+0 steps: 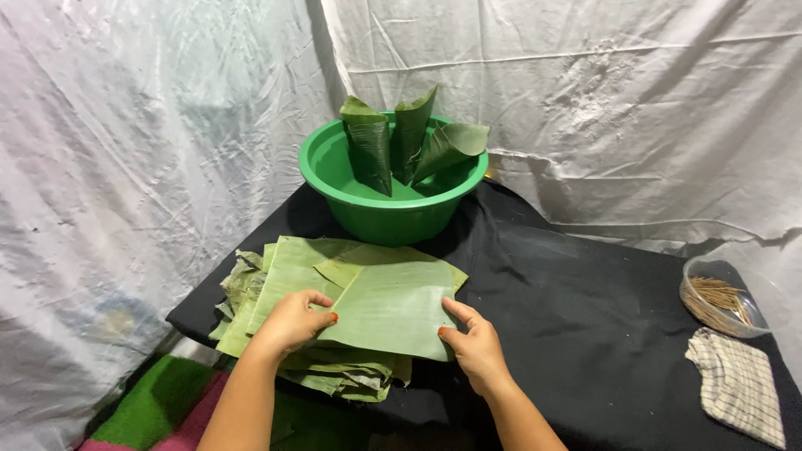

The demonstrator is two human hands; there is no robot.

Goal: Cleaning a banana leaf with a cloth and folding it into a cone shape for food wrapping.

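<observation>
Low in the middle of the frame, two bare forearms reach up from the bottom edge onto a table draped in black cloth. Left of centre, the left hand has its fingers curled over the left edge of a pale green leaf sheet, pinching it. Right of centre, the right hand grips the same sheet at its lower right corner, thumb on top. This top sheet lies on a stack of banana leaves spread across the left part of the table, with ragged edges hanging over the near side.

Toward the right edge of the frame, a folded checked cloth lies on the black cover, and just above it stands a clear bowl of thin brown sticks.

Higher up, at the centre, a green plastic basin sits touching the far end of the stack. Three leaf cones lean inside it, points down. Behind everything hangs a crumpled white sheet.
</observation>
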